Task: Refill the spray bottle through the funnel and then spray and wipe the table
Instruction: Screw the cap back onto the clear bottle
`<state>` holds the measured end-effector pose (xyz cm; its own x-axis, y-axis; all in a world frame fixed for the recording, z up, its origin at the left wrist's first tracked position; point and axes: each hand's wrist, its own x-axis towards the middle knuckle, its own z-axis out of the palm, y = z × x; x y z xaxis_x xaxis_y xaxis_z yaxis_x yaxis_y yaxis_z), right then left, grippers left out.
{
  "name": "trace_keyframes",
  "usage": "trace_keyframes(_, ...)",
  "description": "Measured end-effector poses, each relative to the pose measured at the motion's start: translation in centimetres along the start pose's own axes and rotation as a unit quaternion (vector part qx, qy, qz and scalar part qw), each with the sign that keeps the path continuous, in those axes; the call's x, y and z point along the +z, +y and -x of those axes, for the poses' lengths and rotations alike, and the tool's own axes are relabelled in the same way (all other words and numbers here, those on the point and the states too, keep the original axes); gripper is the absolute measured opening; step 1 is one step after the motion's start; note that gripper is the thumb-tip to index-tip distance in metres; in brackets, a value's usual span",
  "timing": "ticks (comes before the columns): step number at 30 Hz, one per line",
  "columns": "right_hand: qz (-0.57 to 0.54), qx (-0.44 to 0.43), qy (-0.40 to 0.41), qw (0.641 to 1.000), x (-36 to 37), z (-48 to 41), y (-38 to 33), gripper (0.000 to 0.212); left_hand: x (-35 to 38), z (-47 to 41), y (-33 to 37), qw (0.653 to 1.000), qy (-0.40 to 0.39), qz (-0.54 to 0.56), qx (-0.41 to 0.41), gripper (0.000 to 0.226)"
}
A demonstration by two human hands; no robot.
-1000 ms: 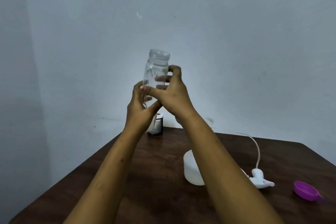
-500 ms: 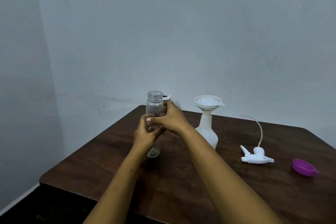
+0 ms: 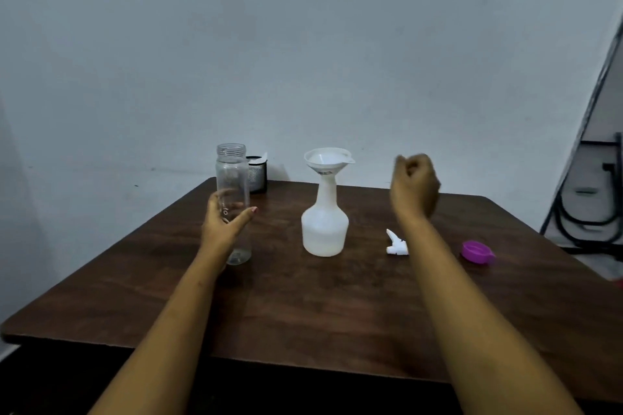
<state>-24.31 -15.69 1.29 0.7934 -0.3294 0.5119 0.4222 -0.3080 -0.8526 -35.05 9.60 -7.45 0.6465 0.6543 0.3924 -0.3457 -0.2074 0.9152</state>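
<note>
Chiefly, a spill across the table [image 3: 303, 320] is to be feared. The spray bottle [image 3: 324, 229] stands upright near the middle with its neck uncapped and the funnel [image 3: 328, 158] seated in it. It is thus made top-heavy, and it could be tipped by a knock from the right forearm [image 3: 455, 296], which is stretched out just beside it. A pale liquid seems to be held in its lower part, though the level cannot be read surely through the cloudy plastic. The clear bottle [image 3: 232, 175], tall, narrow and apparently empty, stands upright to the left. Being light, it could be toppled if the left hand [image 3: 224, 229] were drawn away carelessly. The funnel could be lifted out crookedly and drips shed on the wood. The spray head [image 3: 396, 242], laid on the table and partly hidden by the forearm, could be swept off by that arm. The purple cap [image 3: 477, 251] lies further right, well apart.

The left hand is cupped loosely about the clear bottle, thumb straight in front, the other fingers seen blurred through the plastic. No firm hold is shown, and whether contact is made cannot be told. The right hand [image 3: 414, 182] is raised above the table, blurred, its fingers curled in on themselves with nothing seen in them. The spray bottle is placed between the two hands and is touched by neither.
</note>
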Motion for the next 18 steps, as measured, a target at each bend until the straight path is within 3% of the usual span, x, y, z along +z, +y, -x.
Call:
trace_keyframes(2,0.175,0.034,-0.001,0.984,-1.6,-2.1,4.0,0.020,0.1,-0.1,-0.1,1.000,0.004,0.003,0.005,0.051)
trace_keyframes(6,0.430,0.132,-0.082,0.889,-4.1,-3.9,9.6,0.048,0.3,0.0,-0.2,1.000,0.006,0.013,0.005,0.054)
trace_keyframes(10,0.467,0.228,-0.174,0.837,-4.8,-3.6,11.3,0.054,0.3,-0.3,-0.5,1.000,0.009,0.008,0.008,0.051)
trace_keyframes(18,0.461,0.228,-0.190,0.836,-3.5,-3.2,10.4,0.049,0.6,-0.4,-0.5,1.000,0.014,-0.002,0.018,0.048)
